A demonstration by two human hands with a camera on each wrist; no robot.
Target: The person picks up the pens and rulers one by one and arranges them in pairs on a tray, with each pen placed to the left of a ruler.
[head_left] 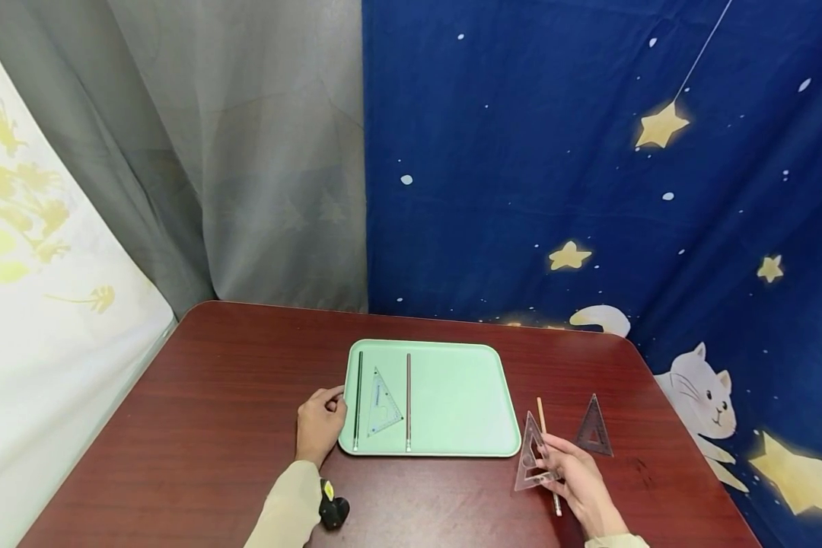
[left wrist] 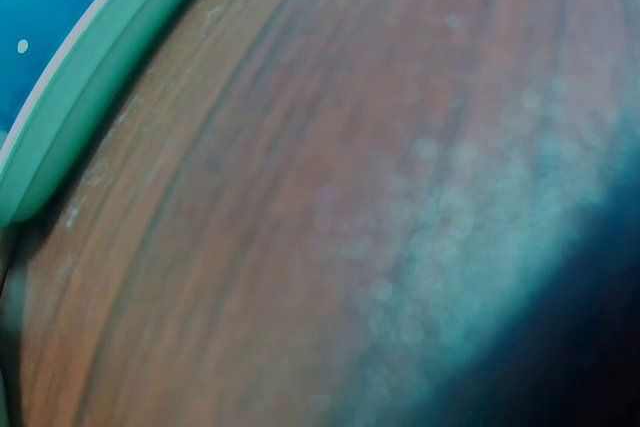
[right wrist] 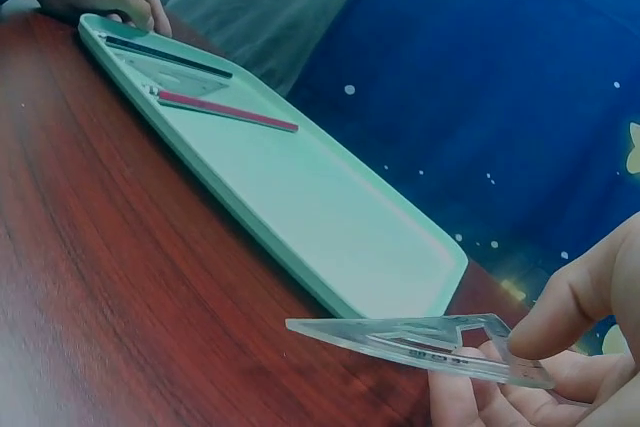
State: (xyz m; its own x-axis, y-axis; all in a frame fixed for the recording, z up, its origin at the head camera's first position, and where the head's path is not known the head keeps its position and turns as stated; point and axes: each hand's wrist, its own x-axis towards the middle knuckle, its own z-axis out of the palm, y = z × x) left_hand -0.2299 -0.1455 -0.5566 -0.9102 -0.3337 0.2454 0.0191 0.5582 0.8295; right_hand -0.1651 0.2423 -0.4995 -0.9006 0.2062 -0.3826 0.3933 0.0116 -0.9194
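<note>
My left hand (head_left: 318, 428) grips the left rim of a pale green tray (head_left: 462, 399). In the tray, a clear set square (head_left: 380, 390) lies between a dark pencil (head_left: 358, 399) and a red pencil (head_left: 408, 399). Off the tray's right front corner, my right hand (head_left: 581, 481) pinches another clear set square (right wrist: 345, 332) between thumb and fingers, raised over the table. Beneath that hand lies a yellow pencil (head_left: 540, 411), partly hidden by it. A third set square (head_left: 594, 413) rests on the table to the right. The left wrist view shows only the tray's edge (left wrist: 95, 77) and wood.
Everything stands on a dark red wooden table (head_left: 233, 380). Behind it hang a grey curtain (head_left: 281, 152) and a blue curtain (head_left: 493, 152) with stars. A white cloth (head_left: 55, 304) borders the left side.
</note>
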